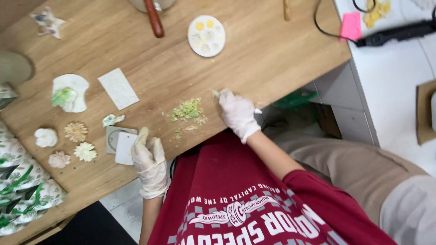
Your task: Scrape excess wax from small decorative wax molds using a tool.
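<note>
Your right hand [237,113] gripped a small blade, green shavings [187,110] heaped just left of it. Your left hand [149,159] lay open beside a white card [125,148]; finished flowers [76,131] sat farther left.

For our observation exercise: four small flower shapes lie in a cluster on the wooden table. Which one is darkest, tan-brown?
The daisy-like flower at the cluster's upper right, nearest the green crumbs. The other three are white, cream or pale pink.
</note>
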